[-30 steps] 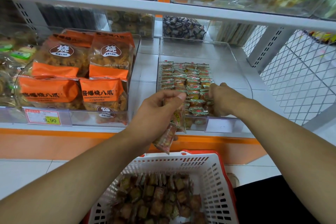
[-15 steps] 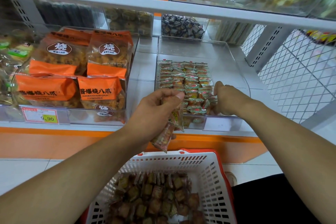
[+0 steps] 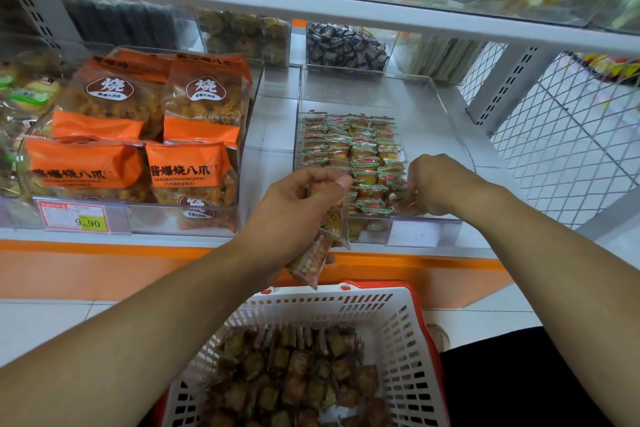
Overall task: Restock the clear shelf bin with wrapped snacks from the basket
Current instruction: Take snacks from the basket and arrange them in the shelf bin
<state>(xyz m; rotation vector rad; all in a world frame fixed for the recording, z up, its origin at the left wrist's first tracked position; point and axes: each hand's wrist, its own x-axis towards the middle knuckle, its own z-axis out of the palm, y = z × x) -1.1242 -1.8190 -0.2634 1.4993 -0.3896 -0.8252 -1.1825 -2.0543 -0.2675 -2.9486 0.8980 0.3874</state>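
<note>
The clear shelf bin (image 3: 450, 121) stands on the lower shelf with neat rows of small wrapped snacks (image 3: 353, 149) filling its front left part. My left hand (image 3: 298, 204) hovers in front of the bin and grips a bunch of wrapped snacks (image 3: 318, 246) that hang down from its fingers. My right hand (image 3: 436, 184) is inside the bin at the front right, its fingers curled round a snack at the edge of the rows. Below, the white basket (image 3: 398, 322) with a red rim holds many more wrapped snacks (image 3: 291, 378).
A neighbouring clear bin with large orange bags (image 3: 145, 135) stands to the left, with a 9.90 price tag (image 3: 74, 217). The upper shelf edge (image 3: 311, 7) overhangs the bins. A bin of dark wrapped sweets (image 3: 346, 45) stands behind. A white wire mesh panel (image 3: 561, 135) closes the right side.
My right hand has shifted to the right along the bin's front rows. My left hand has stayed in place with its bunch of snacks.
</note>
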